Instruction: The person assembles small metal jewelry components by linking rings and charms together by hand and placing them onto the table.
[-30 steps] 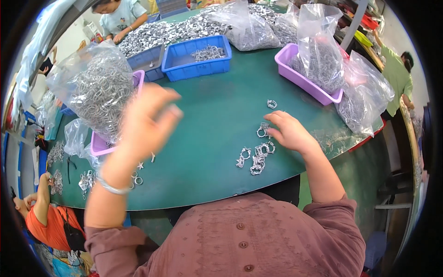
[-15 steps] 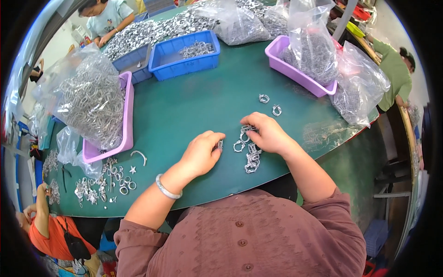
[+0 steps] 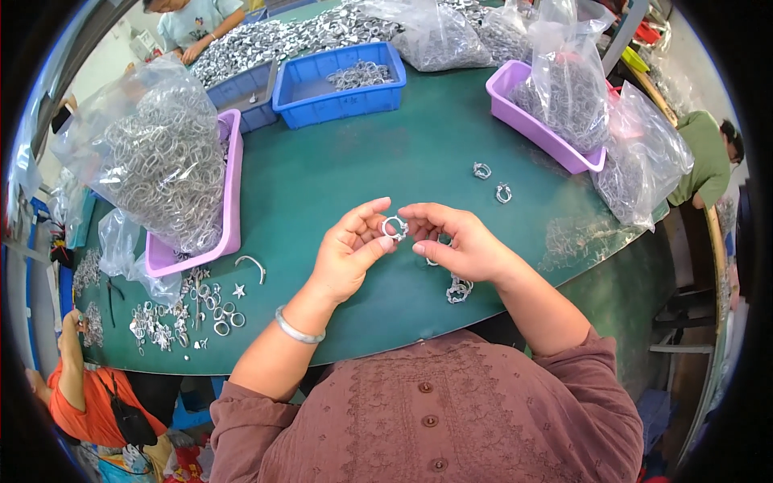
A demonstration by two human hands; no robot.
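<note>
Over the green table [image 3: 346, 161], my left hand [image 3: 340, 256] pinches a silver-coloured metal ring [image 3: 394, 229] between thumb and fingers. From the other side, my right hand [image 3: 467, 244] has its curled fingertips at the ring's right edge. Part of another ring shows below the right thumb, seemingly on the table. Closer to my body, a small cluster of similar rings [image 3: 459, 290] lies just under the right hand. Two more pieces sit apart farther off, one ring [image 3: 481, 171] and another ring [image 3: 503, 193].
A purple bin [image 3: 233, 185] with a bag of rings [image 3: 165, 161] stands left, another purple bin [image 3: 555, 145] right. Behind is a blue bin [image 3: 338, 105]. Small metal parts [image 3: 161, 326] and a curved piece [image 3: 258, 266] lie front left. People work around the table.
My right hand has moved left from the ring cluster to meet my left hand. The left hand has turned and lifted, bringing the ring into view. The whole view has shifted slightly.
</note>
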